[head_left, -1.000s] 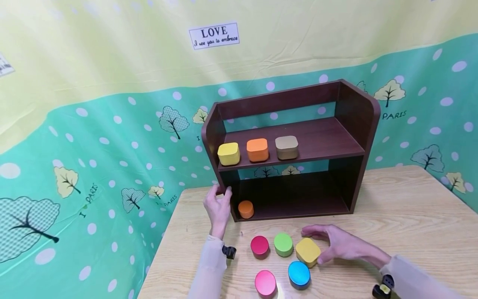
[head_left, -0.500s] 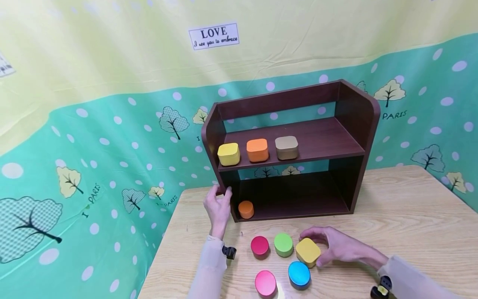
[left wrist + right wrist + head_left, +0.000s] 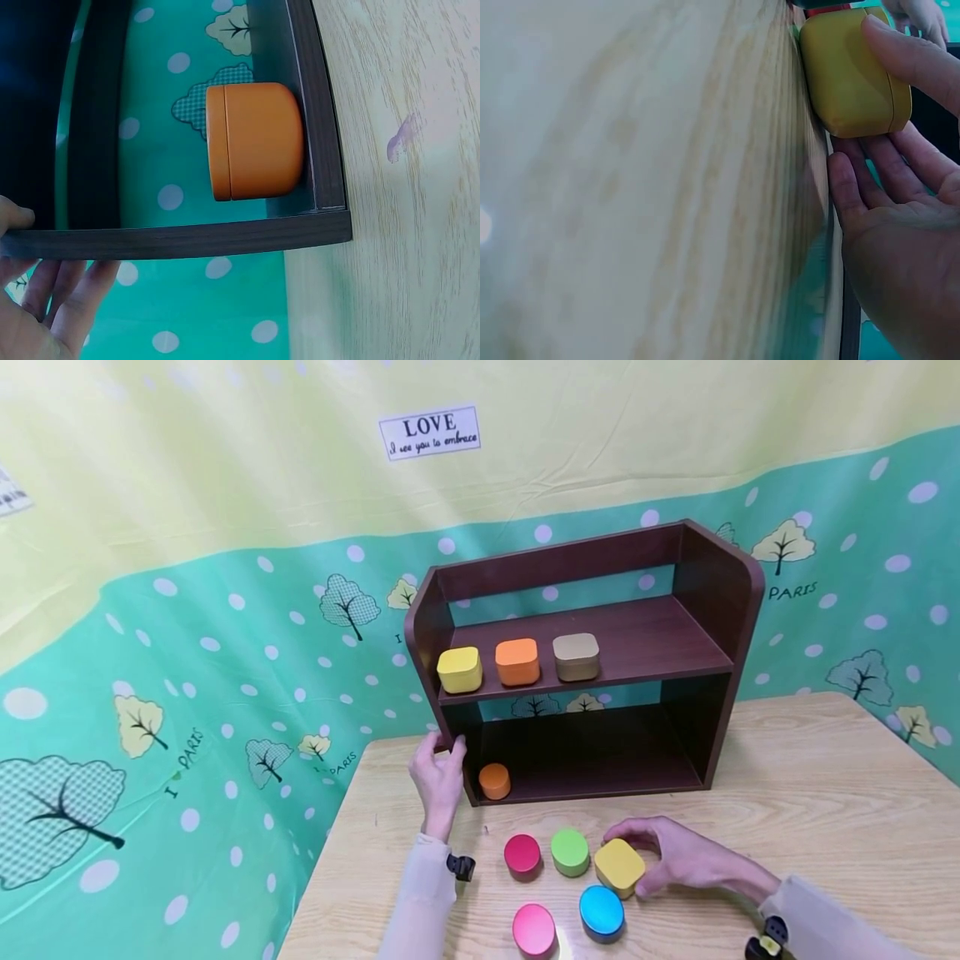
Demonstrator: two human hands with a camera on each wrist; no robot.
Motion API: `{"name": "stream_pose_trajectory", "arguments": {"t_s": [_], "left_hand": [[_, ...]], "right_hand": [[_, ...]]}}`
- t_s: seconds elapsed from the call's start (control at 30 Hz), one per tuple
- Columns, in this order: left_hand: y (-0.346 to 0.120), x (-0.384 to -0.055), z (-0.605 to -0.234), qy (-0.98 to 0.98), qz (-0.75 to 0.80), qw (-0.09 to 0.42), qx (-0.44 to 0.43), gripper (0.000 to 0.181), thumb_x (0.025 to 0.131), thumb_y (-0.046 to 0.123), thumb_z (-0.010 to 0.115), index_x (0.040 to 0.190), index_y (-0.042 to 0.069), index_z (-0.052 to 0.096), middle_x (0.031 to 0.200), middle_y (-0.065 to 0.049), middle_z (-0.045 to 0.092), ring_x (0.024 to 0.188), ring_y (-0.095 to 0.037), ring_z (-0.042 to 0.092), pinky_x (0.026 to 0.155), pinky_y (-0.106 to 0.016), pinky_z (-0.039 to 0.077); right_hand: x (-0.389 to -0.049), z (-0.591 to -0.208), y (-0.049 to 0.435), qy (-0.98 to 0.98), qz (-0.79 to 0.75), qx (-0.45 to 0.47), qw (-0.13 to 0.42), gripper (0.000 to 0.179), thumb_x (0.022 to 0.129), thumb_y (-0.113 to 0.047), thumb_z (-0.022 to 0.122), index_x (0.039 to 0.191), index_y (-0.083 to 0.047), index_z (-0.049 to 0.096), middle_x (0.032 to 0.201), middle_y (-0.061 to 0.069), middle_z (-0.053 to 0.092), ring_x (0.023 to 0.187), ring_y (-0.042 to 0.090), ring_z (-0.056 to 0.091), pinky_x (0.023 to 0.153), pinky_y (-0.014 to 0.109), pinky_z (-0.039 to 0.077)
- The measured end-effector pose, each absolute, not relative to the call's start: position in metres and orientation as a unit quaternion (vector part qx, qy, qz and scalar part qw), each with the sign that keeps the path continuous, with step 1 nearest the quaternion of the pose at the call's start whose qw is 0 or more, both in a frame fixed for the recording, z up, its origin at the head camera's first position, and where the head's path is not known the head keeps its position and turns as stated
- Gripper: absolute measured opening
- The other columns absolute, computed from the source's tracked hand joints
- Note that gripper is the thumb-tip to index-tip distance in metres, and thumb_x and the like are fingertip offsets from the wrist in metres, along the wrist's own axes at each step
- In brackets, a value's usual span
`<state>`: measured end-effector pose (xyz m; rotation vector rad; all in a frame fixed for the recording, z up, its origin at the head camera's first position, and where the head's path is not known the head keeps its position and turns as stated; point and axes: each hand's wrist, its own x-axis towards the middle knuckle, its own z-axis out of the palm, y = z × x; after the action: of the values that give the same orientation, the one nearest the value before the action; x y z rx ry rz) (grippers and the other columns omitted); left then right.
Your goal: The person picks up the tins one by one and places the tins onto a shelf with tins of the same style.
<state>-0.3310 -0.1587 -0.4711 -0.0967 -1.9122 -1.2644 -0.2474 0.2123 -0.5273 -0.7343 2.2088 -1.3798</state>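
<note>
My left hand (image 3: 438,783) grips the left side panel of a dark brown two-tier shelf (image 3: 720,693); in the left wrist view, the thumb lies on one face of the panel and the fingers on the other. Near that hand, a round orange tin (image 3: 259,141) sits in the lower tier's left corner. My right hand (image 3: 678,856) holds a dull yellow, rounded-square tin (image 3: 619,863) on the table between thumb and fingers. The thumb presses on the tin's side in the right wrist view. Close by stand a green tin (image 3: 570,850) and a blue tin (image 3: 602,906).
A dark red tin (image 3: 522,853) and a pink tin (image 3: 534,929) stand on the wooden table (image 3: 840,793). On the upper tier sit a bright yellow tin (image 3: 460,669), an orange square tin (image 3: 517,662) and a brown tin (image 3: 576,656). A patterned curtain (image 3: 225,610) hangs behind.
My right hand has shifted slightly and drawn its fingers closer around the dull yellow tin. The left hand has stayed on the shelf panel.
</note>
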Motion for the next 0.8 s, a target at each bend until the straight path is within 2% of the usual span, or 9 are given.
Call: {"name": "stream_pose_trajectory", "arguments": {"t_s": [0.8], "left_hand": [[-0.1591, -0.3325, -0.4721, -0.762, -0.494, 0.416, -0.037, 0.008, 0.091, 0.007, 0.081, 0.093, 0.000, 0.077, 0.091, -0.020, 0.080, 0.085, -0.038, 0.076, 0.082, -0.058, 0.058]], "right_hand": [[-0.2442, -0.5225, 0.2130, 0.788, -0.516, -0.269, 0.199, 0.062, 0.084, -0.012, 0.089, 0.142, -0.012, 0.066, 0.141, 0.011, 0.069, 0.120, -0.002, 0.060, 0.105, 0.010, 0.045]]}}
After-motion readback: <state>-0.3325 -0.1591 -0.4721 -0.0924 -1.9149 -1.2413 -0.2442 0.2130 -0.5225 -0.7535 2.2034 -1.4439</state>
